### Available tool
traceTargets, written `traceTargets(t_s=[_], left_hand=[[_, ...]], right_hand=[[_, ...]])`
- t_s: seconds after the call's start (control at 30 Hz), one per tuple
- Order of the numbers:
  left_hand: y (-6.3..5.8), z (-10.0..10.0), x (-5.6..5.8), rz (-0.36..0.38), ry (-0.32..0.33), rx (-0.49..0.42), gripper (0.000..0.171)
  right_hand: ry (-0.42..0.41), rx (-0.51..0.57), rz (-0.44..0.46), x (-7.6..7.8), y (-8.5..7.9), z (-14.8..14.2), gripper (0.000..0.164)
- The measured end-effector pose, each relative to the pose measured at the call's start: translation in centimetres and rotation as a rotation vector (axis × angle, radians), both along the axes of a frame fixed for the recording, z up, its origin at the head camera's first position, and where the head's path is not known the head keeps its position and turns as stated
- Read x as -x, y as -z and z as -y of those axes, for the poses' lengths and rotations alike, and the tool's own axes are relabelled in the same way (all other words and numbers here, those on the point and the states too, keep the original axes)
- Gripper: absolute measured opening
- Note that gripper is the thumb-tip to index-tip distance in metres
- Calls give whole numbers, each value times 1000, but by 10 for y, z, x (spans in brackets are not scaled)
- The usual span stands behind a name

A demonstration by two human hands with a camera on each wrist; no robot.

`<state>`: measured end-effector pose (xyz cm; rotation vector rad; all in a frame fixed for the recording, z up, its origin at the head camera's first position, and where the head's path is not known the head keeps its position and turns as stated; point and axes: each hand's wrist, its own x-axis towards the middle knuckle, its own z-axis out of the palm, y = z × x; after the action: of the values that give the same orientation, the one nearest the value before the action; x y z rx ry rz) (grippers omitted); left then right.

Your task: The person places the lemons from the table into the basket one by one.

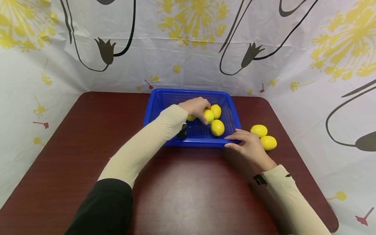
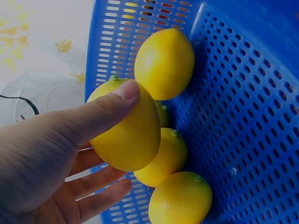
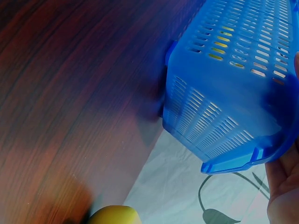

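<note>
Left wrist shows five lemons (image 2: 131, 140) — one basket (image 2: 233, 135).

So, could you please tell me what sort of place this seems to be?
Probably a makeshift indoor work corner: a brown table with patterned white sheeting around it, and a blue basket of lemons on top.

Long beige sleeves (image 1: 144, 147), black fabric (image 1: 102, 209) higher on the left arm, small black wrist fittings (image 1: 259, 179).

R wrist view — yellow fruit (image 3: 115, 216) cropped btm, fingers (image 3: 276, 179) cropped R.
</note>
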<state>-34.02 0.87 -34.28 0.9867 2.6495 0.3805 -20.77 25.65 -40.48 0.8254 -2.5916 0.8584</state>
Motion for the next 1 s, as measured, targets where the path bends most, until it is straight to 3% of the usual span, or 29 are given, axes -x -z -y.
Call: traceTargets(t_s=[0.43,0.8,1.0], left_hand=[[2,-9,0,18,71,73,41],[-7,-13,1,5,119,143,47],[-5,-14,0,4,118,170,51]], right_hand=[[0,0,-27,1,1,-2,27],[-9,1,-26,0,0,-2,27],[-15,4,-37,0,0,-2,28]])
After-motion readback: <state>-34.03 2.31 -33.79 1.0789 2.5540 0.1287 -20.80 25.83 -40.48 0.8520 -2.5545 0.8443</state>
